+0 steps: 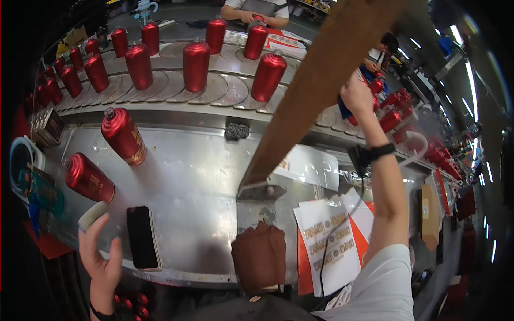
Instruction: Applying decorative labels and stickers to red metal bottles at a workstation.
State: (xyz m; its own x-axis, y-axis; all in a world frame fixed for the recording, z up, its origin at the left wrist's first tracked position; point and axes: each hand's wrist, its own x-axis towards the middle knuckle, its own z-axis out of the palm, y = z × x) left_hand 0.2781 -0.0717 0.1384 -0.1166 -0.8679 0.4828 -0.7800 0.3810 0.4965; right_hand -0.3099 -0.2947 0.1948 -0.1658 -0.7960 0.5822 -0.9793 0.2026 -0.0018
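Note:
My left hand [99, 262] is raised at the lower left, thumb and forefinger apart. A pale grey-green covering [92, 216] sits on its forefinger tip, just below a tilted red bottle [88, 178] with gold print. Another red bottle [123, 136] stands farther back on the metal worktop. My right hand [357, 95] reaches far forward to the conveyor on the right, its fingers curled. Something dark blue [344, 110] shows under that hand, beside a red bottle; what the fingers hold is partly hidden by the brown beam.
A brown beam [316, 80] slants across the view. Several red bottles [196, 66] line the curved conveyor [214, 88]. A black phone [142, 237], printed sheets [327, 241], a brown cloth [259, 258] and a dark scrubbing pad [236, 131] lie nearer. Other people work beyond the conveyor.

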